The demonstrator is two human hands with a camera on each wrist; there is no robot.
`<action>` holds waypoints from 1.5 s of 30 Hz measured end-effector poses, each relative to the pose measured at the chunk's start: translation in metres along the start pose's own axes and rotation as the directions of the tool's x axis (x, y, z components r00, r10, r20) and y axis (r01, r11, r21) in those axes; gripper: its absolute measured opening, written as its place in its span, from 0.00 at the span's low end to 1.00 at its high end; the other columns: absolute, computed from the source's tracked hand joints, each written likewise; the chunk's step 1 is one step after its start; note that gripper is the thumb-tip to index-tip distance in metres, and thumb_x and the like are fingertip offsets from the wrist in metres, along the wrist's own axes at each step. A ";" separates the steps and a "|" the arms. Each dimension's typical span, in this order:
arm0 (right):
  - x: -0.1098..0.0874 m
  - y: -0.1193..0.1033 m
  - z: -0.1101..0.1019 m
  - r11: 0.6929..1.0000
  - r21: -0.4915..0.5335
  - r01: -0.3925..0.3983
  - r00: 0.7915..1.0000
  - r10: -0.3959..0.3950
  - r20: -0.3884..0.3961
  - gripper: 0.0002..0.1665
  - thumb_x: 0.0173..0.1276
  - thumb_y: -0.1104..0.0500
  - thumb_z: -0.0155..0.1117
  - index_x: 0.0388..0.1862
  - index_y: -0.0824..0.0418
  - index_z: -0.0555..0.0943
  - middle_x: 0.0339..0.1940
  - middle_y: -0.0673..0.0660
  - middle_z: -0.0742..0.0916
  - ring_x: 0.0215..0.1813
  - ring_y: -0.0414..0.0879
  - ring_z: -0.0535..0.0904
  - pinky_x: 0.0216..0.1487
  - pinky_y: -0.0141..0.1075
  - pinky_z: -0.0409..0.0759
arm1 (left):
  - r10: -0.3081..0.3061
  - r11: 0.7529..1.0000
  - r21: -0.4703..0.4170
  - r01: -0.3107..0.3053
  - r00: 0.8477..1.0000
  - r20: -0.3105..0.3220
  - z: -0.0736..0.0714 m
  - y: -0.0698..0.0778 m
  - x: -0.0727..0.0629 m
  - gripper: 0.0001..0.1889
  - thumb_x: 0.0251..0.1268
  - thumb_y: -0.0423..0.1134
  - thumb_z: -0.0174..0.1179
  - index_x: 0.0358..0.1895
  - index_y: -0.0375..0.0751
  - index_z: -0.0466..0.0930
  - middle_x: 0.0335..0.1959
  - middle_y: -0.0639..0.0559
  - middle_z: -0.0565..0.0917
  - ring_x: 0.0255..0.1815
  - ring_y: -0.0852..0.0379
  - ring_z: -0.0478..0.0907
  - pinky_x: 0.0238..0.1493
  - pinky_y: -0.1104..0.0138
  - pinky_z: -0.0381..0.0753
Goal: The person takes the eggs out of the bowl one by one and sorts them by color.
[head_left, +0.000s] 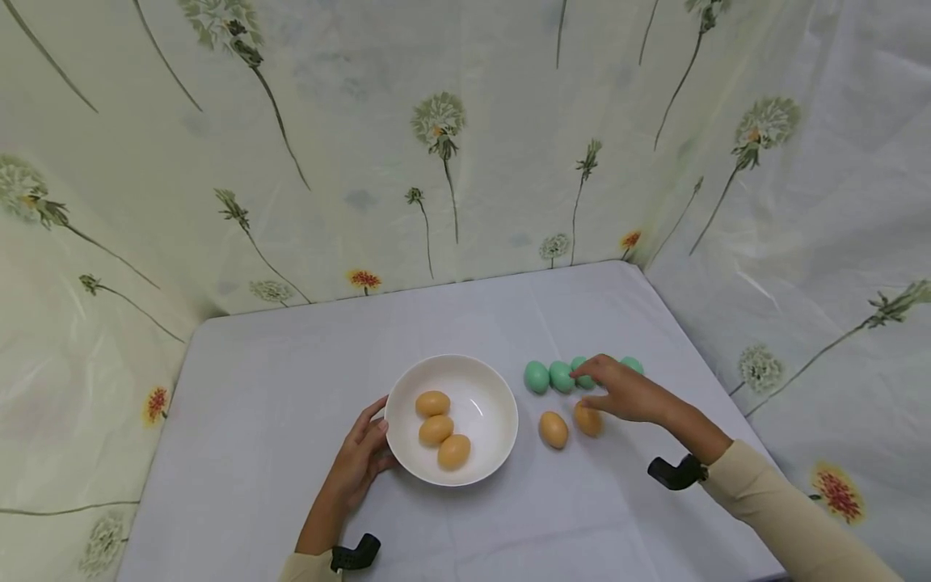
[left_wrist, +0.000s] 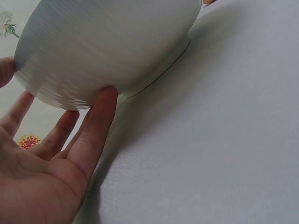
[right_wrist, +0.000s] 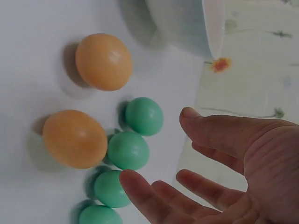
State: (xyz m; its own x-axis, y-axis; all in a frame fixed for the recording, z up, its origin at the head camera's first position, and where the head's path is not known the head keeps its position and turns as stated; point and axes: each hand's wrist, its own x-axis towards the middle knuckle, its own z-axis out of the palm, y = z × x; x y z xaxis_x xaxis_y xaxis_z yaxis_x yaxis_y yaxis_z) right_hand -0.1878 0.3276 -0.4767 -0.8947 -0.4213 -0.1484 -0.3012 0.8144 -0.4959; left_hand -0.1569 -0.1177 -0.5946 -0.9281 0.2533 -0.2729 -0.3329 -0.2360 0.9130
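A white bowl (head_left: 494, 404) holds three orange-brown eggs (head_left: 436, 430). My left hand (head_left: 358, 461) is at the bowl's left side, its fairly straight fingers (left_wrist: 105, 105) touching the outer wall. Several green eggs (head_left: 537, 377) lie in a row on the right. Nearer to me than that row, two more orange-brown eggs, one on the left (head_left: 553, 430) and one on the right (head_left: 588, 420), rest on the cloth. Over the green row and the right orange-brown egg hovers my right hand (head_left: 625, 392), fingers spread, nothing held; it hides part of the row.
White cloth (head_left: 262, 404) covers the table. Curtain-like sheets printed with dandelions (head_left: 349, 162) hang behind it and along both sides. Each wrist bears a black device, one on the left (head_left: 356, 554) and one on the right (head_left: 676, 473).
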 end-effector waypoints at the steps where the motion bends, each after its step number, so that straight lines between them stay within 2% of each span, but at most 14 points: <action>1: 0.002 -0.002 -0.001 1.000 0.006 0.003 1.000 -0.003 -0.004 0.26 0.65 0.60 0.71 0.60 0.67 0.79 0.58 0.66 0.80 0.55 0.61 0.79 0.52 0.50 0.81 | 0.001 1.000 0.001 -0.001 1.000 0.002 0.000 0.000 0.000 0.27 0.74 0.48 0.56 0.74 0.60 0.63 0.69 0.42 0.70 0.57 0.52 0.81 0.49 0.54 0.85; 6: 0.016 -0.020 -0.005 0.998 0.035 0.058 0.998 -0.058 -0.022 0.25 0.66 0.60 0.71 0.60 0.64 0.79 0.57 0.64 0.81 0.56 0.63 0.81 0.50 0.48 0.84 | 0.001 1.000 0.003 -0.001 1.000 0.003 -0.001 0.002 0.000 0.27 0.74 0.48 0.56 0.74 0.60 0.63 0.70 0.42 0.70 0.57 0.52 0.81 0.49 0.54 0.85; 8: 0.024 -0.032 -0.005 0.996 0.035 0.086 0.996 -0.085 -0.024 0.24 0.66 0.60 0.71 0.60 0.62 0.79 0.57 0.62 0.81 0.56 0.60 0.82 0.51 0.46 0.84 | 0.001 1.000 0.004 -0.001 1.000 0.001 -0.002 0.002 0.000 0.27 0.74 0.48 0.56 0.74 0.61 0.63 0.70 0.42 0.70 0.58 0.52 0.81 0.49 0.54 0.85; 14: 0.050 -0.074 0.002 0.983 0.043 0.177 0.983 -0.179 0.038 0.23 0.67 0.59 0.70 0.60 0.61 0.80 0.59 0.58 0.82 0.56 0.54 0.81 0.52 0.43 0.83 | -0.001 1.000 0.011 0.001 1.000 0.008 -0.001 0.004 0.000 0.28 0.74 0.49 0.56 0.75 0.60 0.62 0.71 0.41 0.69 0.58 0.50 0.80 0.50 0.54 0.85; 20: 0.077 -0.108 0.013 0.956 0.060 0.288 0.944 -0.294 0.151 0.22 0.67 0.62 0.70 0.60 0.60 0.81 0.59 0.57 0.81 0.60 0.57 0.80 0.47 0.32 0.84 | 0.004 1.000 0.028 -0.004 1.000 0.008 0.000 0.003 0.001 0.29 0.75 0.49 0.55 0.76 0.56 0.60 0.69 0.41 0.70 0.57 0.54 0.81 0.49 0.55 0.85; 24: 0.091 -0.122 0.022 0.936 0.060 0.348 0.912 -0.352 0.210 0.21 0.67 0.65 0.68 0.59 0.58 0.81 0.61 0.58 0.80 0.62 0.56 0.79 0.47 0.28 0.83 | -0.010 1.000 0.022 0.009 1.000 0.006 0.000 0.001 0.002 0.28 0.75 0.49 0.55 0.75 0.57 0.62 0.69 0.43 0.70 0.57 0.54 0.80 0.50 0.55 0.84; 26: 0.097 -0.127 0.028 0.925 0.042 0.377 0.900 -0.377 0.220 0.21 0.68 0.65 0.67 0.59 0.56 0.82 0.62 0.58 0.79 0.62 0.54 0.79 0.49 0.29 0.82 | -0.019 1.000 0.014 0.019 1.000 0.005 0.000 0.000 0.002 0.28 0.75 0.49 0.55 0.75 0.59 0.62 0.69 0.43 0.70 0.58 0.53 0.80 0.50 0.54 0.84; 33: 0.119 -0.137 0.045 0.894 0.009 0.448 0.866 -0.436 0.243 0.20 0.67 0.68 0.66 0.58 0.58 0.83 0.61 0.58 0.79 0.64 0.54 0.77 0.57 0.39 0.82 | -0.026 0.999 0.034 0.026 1.000 0.004 -0.002 0.001 0.004 0.27 0.75 0.50 0.55 0.74 0.60 0.63 0.71 0.42 0.69 0.62 0.48 0.78 0.53 0.52 0.84; 38: 0.133 -0.146 0.054 0.863 -0.016 0.506 0.834 -0.484 0.266 0.19 0.66 0.71 0.66 0.55 0.59 0.85 0.58 0.58 0.82 0.63 0.52 0.77 0.62 0.41 0.79 | -0.024 0.999 0.031 0.024 1.000 0.004 -0.003 0.001 0.004 0.27 0.75 0.49 0.54 0.74 0.60 0.62 0.71 0.42 0.68 0.62 0.49 0.78 0.53 0.52 0.84; 45: 0.153 -0.151 0.069 0.819 -0.089 0.566 0.798 -0.518 0.306 0.16 0.65 0.71 0.66 0.47 0.57 0.89 0.54 0.55 0.86 0.60 0.49 0.79 0.63 0.39 0.77 | -0.021 1.000 0.020 0.021 1.000 0.002 -0.004 0.000 0.004 0.28 0.74 0.50 0.55 0.75 0.59 0.62 0.70 0.42 0.69 0.61 0.50 0.79 0.52 0.52 0.84</action>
State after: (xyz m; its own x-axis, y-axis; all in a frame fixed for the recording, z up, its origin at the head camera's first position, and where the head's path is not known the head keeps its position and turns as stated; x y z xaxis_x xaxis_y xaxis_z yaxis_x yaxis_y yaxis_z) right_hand -0.2562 0.1123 -0.4839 -0.4571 -0.8808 -0.1234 -0.7827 0.4643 -0.4145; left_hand -0.1616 -0.1207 -0.5970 -0.9207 0.2599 -0.2911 -0.3485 -0.2117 0.9131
